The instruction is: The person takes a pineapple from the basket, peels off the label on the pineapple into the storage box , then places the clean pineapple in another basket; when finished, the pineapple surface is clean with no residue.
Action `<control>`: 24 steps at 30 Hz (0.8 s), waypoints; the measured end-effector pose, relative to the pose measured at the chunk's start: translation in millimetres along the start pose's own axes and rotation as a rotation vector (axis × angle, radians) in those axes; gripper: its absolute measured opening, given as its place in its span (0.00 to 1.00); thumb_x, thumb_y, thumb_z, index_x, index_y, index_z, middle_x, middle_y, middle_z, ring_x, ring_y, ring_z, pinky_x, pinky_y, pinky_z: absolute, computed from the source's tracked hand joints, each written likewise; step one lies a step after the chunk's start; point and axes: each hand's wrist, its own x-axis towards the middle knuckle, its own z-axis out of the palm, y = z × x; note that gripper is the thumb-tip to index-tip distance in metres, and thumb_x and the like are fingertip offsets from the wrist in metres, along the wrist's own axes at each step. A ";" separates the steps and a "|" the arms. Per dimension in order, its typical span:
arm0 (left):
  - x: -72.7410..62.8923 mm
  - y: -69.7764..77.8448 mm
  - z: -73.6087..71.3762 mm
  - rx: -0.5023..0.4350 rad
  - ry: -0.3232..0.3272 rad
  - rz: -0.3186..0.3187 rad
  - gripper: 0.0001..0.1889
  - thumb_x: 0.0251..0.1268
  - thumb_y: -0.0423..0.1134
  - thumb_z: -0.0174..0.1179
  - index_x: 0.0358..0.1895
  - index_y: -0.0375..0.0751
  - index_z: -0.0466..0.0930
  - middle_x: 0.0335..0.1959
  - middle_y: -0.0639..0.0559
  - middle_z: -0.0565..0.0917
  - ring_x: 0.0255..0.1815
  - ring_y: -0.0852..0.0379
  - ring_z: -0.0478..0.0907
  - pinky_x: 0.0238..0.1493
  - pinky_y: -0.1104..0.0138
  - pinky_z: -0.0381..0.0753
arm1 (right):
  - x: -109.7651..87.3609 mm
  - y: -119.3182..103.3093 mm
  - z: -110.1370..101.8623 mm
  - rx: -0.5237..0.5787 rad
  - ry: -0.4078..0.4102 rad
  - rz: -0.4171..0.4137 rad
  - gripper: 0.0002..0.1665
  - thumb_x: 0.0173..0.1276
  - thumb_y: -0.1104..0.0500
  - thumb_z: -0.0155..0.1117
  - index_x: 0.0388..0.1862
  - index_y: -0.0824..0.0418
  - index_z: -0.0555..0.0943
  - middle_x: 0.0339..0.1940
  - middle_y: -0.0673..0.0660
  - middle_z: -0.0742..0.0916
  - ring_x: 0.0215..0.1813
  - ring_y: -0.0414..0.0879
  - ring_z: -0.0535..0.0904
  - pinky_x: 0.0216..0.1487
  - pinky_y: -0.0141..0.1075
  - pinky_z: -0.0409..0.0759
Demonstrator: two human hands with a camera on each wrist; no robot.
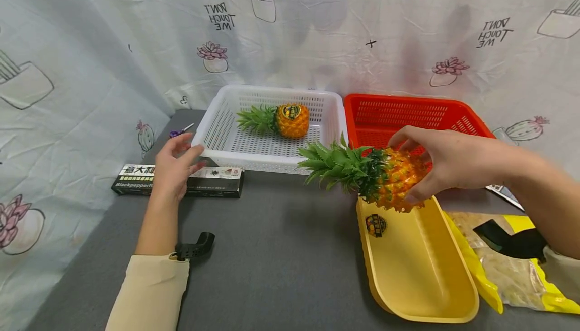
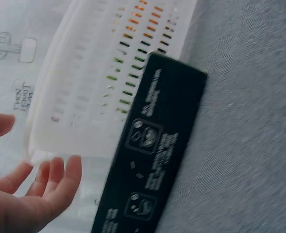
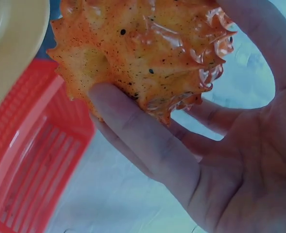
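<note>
My right hand (image 1: 446,157) grips an artificial pineapple (image 1: 399,180) by its orange body, above the far end of a yellow tray (image 1: 373,270). The green leaves point left. In the right wrist view, the thumb and fingers spread around the spiky pineapple (image 3: 133,53). My left hand (image 1: 176,162) is at the near left corner of a white basket (image 1: 267,162), fingers loosely bent. The left wrist view shows the fingertips beside the corner of the white basket (image 2: 60,131); whether they touch it I cannot tell. Inside that basket lies a second pineapple (image 1: 293,120), leaves leftward.
A black pepper box (image 1: 215,190) lies before the white basket, partly under my left hand. A red basket (image 1: 408,103) stands behind my right hand. To the right is a yellow and clear bag (image 1: 507,275). A purple-wrapped lollipop (image 1: 176,133) lies at the far left.
</note>
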 end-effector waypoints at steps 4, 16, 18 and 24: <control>-0.6 -2.5 4.7 -0.078 0.020 -0.019 0.30 0.72 0.33 0.62 0.76 0.40 0.67 0.54 0.55 0.70 0.55 0.59 0.76 0.50 0.68 0.88 | 3.0 15.8 -9.8 0.029 -0.022 0.018 0.52 0.48 0.45 0.87 0.70 0.50 0.70 0.66 0.58 0.80 0.64 0.55 0.76 0.56 0.55 0.80; 0.2 -6.9 12.1 -0.198 0.068 -0.064 0.29 0.72 0.28 0.57 0.75 0.44 0.71 0.54 0.54 0.75 0.54 0.59 0.79 0.50 0.68 0.89 | 17.1 70.7 -38.1 0.098 -0.011 0.062 0.52 0.54 0.57 0.85 0.73 0.63 0.65 0.65 0.71 0.75 0.59 0.63 0.76 0.49 0.51 0.84; 0.1 -6.7 11.7 -0.202 0.065 -0.069 0.29 0.72 0.28 0.57 0.76 0.44 0.71 0.54 0.54 0.74 0.55 0.59 0.79 0.50 0.68 0.88 | 20.2 80.5 -42.0 0.096 0.002 0.068 0.52 0.55 0.59 0.84 0.73 0.65 0.64 0.65 0.73 0.75 0.59 0.63 0.77 0.49 0.48 0.83; -0.1 -8.1 11.9 -0.224 0.054 -0.083 0.29 0.73 0.28 0.56 0.75 0.45 0.72 0.55 0.54 0.74 0.56 0.58 0.79 0.51 0.67 0.88 | 29.2 105.9 -49.3 0.071 0.017 0.102 0.51 0.57 0.59 0.82 0.73 0.68 0.62 0.64 0.75 0.74 0.60 0.67 0.74 0.51 0.52 0.81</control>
